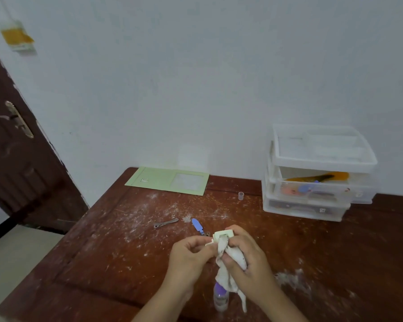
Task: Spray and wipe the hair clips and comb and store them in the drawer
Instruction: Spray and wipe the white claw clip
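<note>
— Two hands meet near the table (102,263) edge: the left hand (189,254) pinches a cream clip (221,235), the right hand (247,256) presses a cloth (233,256) onto it.
— How does it handle?
— Probably light, stiff, a bit slippery if sprayed; best pinched by its edges. Blue clip (197,225) and grey clip (165,223) wait just beyond; drawers (312,201) far right.

A pale green folder (168,181) lies flat at the tabletop's (107,252) far edge. A small clear cup (241,196) stands upright near it. A dark brown door (16,159) is at left.
</note>
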### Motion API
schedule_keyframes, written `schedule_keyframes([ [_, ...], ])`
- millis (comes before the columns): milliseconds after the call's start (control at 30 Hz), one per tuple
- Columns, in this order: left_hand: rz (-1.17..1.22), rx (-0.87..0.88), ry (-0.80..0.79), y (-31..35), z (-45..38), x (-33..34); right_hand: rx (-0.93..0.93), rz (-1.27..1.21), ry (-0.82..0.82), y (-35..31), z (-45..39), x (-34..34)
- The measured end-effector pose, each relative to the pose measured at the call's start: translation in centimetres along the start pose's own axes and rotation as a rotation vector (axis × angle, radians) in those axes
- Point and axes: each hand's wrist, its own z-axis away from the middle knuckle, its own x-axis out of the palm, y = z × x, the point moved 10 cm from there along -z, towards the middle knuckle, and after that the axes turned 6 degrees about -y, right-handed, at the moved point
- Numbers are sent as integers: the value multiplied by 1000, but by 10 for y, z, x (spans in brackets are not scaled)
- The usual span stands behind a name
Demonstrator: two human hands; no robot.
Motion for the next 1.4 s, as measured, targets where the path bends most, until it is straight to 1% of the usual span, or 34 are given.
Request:
schedule_keyframes([
  [67, -31, 8, 1, 1, 2, -3, 6, -34, 15, -1, 0, -1],
  [133, -54, 21, -1, 4, 3, -4, 15, -86, -4, 0, 0, 2],
  [200, -56, 15, 4, 5, 5, -5, 109, -183, -48, 8, -1, 4],
  [233, -29, -5, 4, 4, 5, -6, 187, -275, -47, 17, 0, 1],
  [267, 21, -38, -4, 2, 6, -5, 271, -396, -27, 25, 1, -3],
  [333, 147, -95, -34, -2, 7, -1, 341, -528, 32, 33, 3, -14],
  [400, 227, -112, -78, -2, 9, 8, 320, -515, 17, 26, 3, -20],
  [500, 302, -112, -141, -1, 11, 21, 165, -387, -71, 4, 3, -17],
  [567, 369, -128, -184, -2, 11, 27, 99, -290, -57, -5, 3, -19],
  [700, 489, -177, -267, -4, 17, 41, 19, -107, 35, -17, 3, -27],
  [767, 539, -187, -288, -3, 20, 47, 23, -116, 98, -24, 2, -34],
  [800, 555, -188, -295, -2, 21, 50, 54, -148, 136, -24, 0, -39],
  [933, 576, -211, -283, -5, 19, 54, 247, -299, 212, -3, -7, -48],
  [1000, 513, -225, -268, -10, 15, 52, 401, -430, 249, 15, -4, -43],
  [1067, 340, -184, -268, -11, 13, 47, 562, -577, 270, 34, 3, -35],
  [1100, 214, -113, -257, -7, 11, 42, 634, -642, 269, 42, 7, -31],
  [1167, -71, 111, -220, 12, 12, 32, 738, -695, 253, 51, 13, -26],
  [1267, -558, 490, -190, 39, 24, 36, 819, -767, 234, 57, 15, -19],
  [1300, -673, 592, -171, 45, 30, 40, 836, -796, 227, 58, 14, -17],
  [1333, -729, 651, -167, 46, 32, 42, 847, -817, 220, 57, 13, -15],
  [1400, -715, 706, -163, 47, 33, 41, 854, -818, 182, 55, 12, -13],
])
